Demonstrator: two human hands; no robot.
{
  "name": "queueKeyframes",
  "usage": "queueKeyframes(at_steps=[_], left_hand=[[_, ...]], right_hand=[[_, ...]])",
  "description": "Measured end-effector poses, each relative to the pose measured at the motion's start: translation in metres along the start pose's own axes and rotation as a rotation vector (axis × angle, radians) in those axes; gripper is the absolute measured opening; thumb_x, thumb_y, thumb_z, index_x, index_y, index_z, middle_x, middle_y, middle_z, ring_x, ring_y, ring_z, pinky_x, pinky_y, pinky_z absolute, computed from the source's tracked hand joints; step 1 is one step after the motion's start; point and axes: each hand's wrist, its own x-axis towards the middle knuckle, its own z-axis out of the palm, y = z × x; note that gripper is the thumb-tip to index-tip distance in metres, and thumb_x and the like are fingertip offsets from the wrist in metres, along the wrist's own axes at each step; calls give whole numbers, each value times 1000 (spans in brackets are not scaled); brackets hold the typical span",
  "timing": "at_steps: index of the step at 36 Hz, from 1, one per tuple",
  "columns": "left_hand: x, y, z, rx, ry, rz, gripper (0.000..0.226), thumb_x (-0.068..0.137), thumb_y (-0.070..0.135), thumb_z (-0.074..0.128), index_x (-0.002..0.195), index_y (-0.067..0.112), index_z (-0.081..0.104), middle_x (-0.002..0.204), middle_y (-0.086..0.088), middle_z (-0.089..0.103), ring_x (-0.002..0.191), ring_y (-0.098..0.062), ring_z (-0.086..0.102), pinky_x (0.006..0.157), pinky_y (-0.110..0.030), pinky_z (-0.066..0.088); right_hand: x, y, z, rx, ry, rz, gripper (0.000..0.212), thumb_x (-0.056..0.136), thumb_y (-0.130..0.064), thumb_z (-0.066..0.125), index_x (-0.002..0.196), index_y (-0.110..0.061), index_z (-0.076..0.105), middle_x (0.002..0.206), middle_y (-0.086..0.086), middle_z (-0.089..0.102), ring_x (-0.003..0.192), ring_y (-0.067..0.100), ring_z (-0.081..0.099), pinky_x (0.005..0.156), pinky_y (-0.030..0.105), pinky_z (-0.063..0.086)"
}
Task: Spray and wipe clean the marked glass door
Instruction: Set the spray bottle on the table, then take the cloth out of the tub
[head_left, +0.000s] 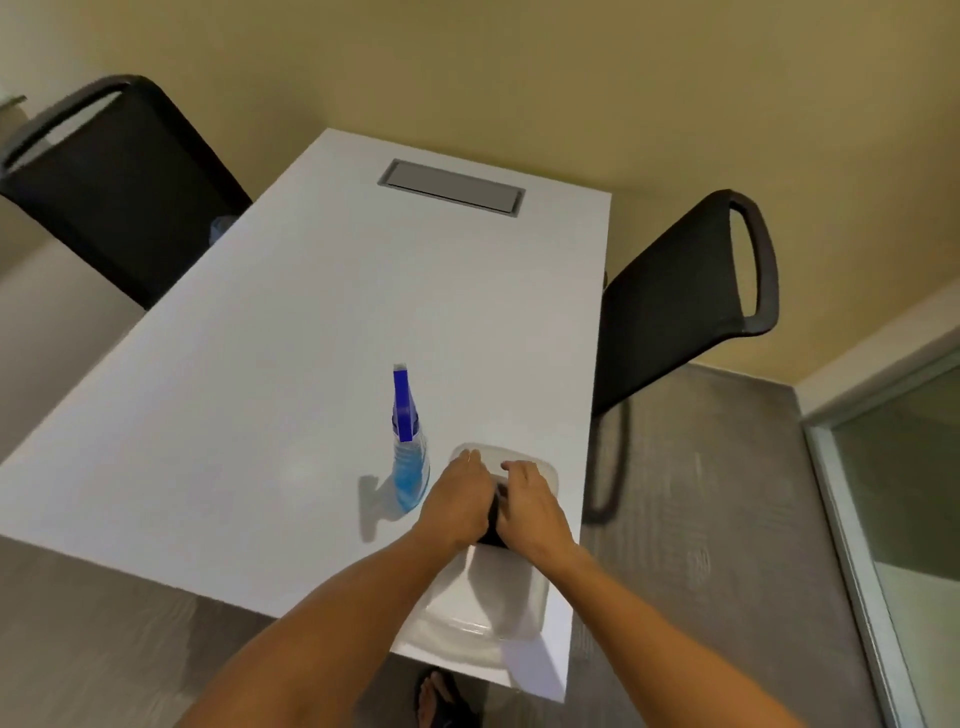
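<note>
A spray bottle (408, 457) with blue liquid and a blue nozzle stands upright on the white table (270, 364). Just right of it sits a clear plastic tray (498, 608) near the table's front right corner. Over the tray, my left hand (457, 504) and my right hand (532, 506) press together on a small dark cloth (496, 525), mostly hidden between them. The glass door (904, 499) with a pale metal frame is at the right edge.
Two black chairs flank the table, one at the far left (114, 182) and one at the right (685, 296). A grey cable hatch (451, 187) is set in the far end of the tabletop. A foot in a sandal (439, 701) shows below the table's edge.
</note>
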Motion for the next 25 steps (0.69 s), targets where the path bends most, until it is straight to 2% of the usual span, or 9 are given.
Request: queueKeyframes(at_steps=[4, 6, 8, 11, 15, 18, 22, 25], left_hand=[[11, 1, 1, 170, -82, 50, 67, 102, 36, 60, 158, 9, 34, 169, -17, 27, 157, -34, 27, 131, -45, 19], [12, 3, 2, 183, -103, 44, 69, 100, 36, 64, 156, 8, 37, 168, -21, 27, 155, -36, 31, 129, -45, 23], [14, 5, 6, 230, -121, 36, 68, 100, 35, 64, 156, 6, 37, 166, -24, 29, 154, -40, 31, 129, -47, 23], [18, 11, 9, 333, -132, 38, 64, 100, 37, 63, 151, 4, 43, 158, -29, 40, 149, -44, 37, 128, -51, 25], [20, 14, 7, 476, -117, 63, 52, 100, 45, 60, 137, 7, 55, 141, -24, 58, 132, -38, 54, 121, -50, 35], [22, 13, 5, 546, -92, 80, 47, 102, 47, 56, 132, 11, 56, 135, -20, 61, 127, -34, 57, 117, -47, 36], [24, 13, 4, 547, -64, 74, 45, 101, 50, 56, 129, 15, 58, 131, -14, 63, 123, -28, 57, 117, -45, 35], [25, 14, 4, 526, -36, 51, 39, 103, 43, 57, 131, 16, 57, 132, -12, 62, 125, -27, 55, 117, -44, 36]], right_hand=[[3, 5, 10, -112, -125, 43, 70, 95, -34, 66, 153, -11, 35, 162, 14, 30, 143, 33, 40, 111, 44, 43], [4, 8, 15, -172, -174, 32, 74, 97, -31, 64, 158, -11, 26, 167, 18, 20, 152, 35, 26, 117, 44, 35], [5, 10, 19, -192, -201, 40, 76, 99, -30, 61, 160, -10, 20, 168, 20, 15, 155, 34, 19, 119, 44, 32], [9, 13, 25, -213, -226, 81, 80, 100, -33, 60, 161, -12, 13, 168, 21, 9, 155, 34, 17, 117, 45, 37], [17, 16, 35, -313, -236, 100, 79, 103, -36, 55, 162, -9, 10, 169, 22, 5, 156, 35, 13, 123, 46, 27], [23, 18, 41, -381, -230, 109, 73, 105, -35, 52, 161, -7, 13, 168, 22, 12, 154, 35, 18, 123, 45, 26], [29, 20, 46, -470, -196, 98, 61, 106, -36, 49, 155, -5, 28, 159, 19, 34, 149, 36, 28, 124, 45, 22], [33, 18, 44, -528, -189, 91, 58, 105, -37, 50, 150, -5, 33, 150, 17, 44, 140, 34, 40, 119, 42, 30]])
